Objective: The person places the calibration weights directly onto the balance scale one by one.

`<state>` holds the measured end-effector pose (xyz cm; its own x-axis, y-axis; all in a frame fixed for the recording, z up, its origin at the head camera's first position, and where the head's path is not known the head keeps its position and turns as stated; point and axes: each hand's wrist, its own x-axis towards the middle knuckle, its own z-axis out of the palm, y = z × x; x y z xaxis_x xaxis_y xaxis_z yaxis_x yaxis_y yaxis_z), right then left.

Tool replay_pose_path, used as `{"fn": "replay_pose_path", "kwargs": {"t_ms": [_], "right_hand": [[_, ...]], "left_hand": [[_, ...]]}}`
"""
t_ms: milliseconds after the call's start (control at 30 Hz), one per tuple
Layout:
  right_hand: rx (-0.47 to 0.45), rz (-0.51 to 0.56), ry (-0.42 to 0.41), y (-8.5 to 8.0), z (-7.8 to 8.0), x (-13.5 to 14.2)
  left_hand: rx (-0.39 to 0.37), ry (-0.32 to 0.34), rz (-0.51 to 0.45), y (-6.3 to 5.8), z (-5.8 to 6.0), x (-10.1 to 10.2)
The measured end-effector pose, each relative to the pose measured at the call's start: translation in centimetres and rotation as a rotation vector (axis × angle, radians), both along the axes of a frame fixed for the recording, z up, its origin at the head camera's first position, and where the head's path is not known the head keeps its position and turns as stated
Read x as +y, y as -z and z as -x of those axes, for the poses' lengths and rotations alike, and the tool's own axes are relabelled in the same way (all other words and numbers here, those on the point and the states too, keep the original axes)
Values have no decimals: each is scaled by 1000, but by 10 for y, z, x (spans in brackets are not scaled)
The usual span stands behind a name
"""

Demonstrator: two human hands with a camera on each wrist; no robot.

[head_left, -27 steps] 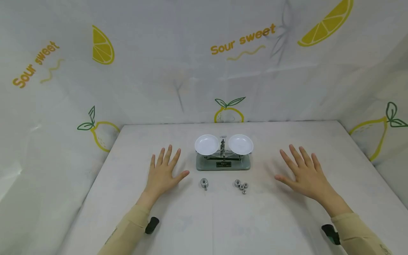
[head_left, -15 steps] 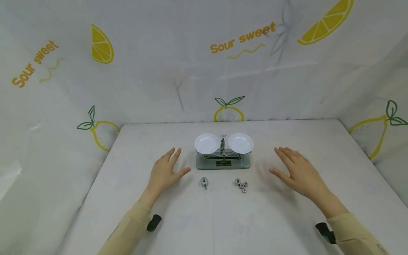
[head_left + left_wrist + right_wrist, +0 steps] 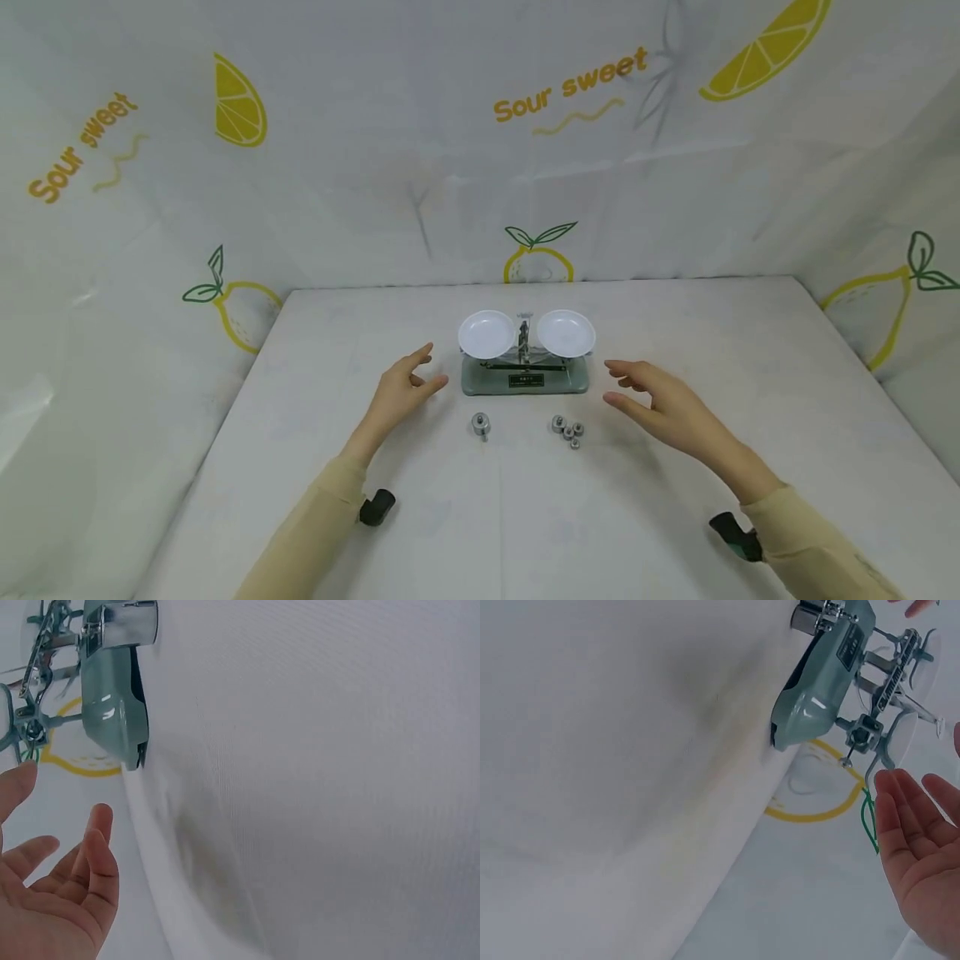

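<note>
A green balance scale [image 3: 480,383] stands at the middle of the table, with a white left pan [image 3: 487,334] and a white right pan [image 3: 566,333]. My left hand [image 3: 397,392] hovers to its left, holding nothing, fingers loosely bent and thumb pointing toward the base. On the other side my right hand [image 3: 671,408] is held near the scale with fingers together, slightly bent, thumb apart. Both wrist views show the scale's base [image 3: 112,705] beyond bare palms. In front lie a metal weight [image 3: 481,425] with a smaller piece touching it, and a cluster of several metal weights [image 3: 558,424].
The white table [image 3: 450,517] ends at a back edge against a white cloth backdrop [image 3: 360,208] printed with lemons. A black strap-like piece [image 3: 377,507] is at the left wrist, another black piece [image 3: 735,536] at the right.
Both hands have come inward toward the scale, the right one farther. Their widely spread fingers have drawn together and bent. The scale and weights stay where they were.
</note>
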<state>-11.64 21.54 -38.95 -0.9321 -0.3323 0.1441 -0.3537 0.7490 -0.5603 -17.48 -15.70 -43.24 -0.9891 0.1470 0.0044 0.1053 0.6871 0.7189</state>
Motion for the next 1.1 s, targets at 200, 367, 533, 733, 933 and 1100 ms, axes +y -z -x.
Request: {"fn": "replay_pose_path", "kwargs": {"t_ms": [200, 367, 533, 733, 933, 1100], "right_hand": [[-18, 14, -38, 5, 5, -10], [-52, -5, -79, 11, 9, -15], [-117, -31, -114, 18, 13, -20], [-164, -69, -158, 28, 17, -24], [-158, -87, -176, 31, 18, -26], [-177, -103, -191, 32, 21, -26]], "left_hand": [[-101, -47, -160, 9, 10, 6], [-150, -36, -282, 12, 16, 15], [-197, -39, -351, 18, 20, 25], [-227, -38, -404, 29, 22, 30], [-230, -37, -417, 33, 23, 36], [-223, -45, -397, 32, 27, 41]]}}
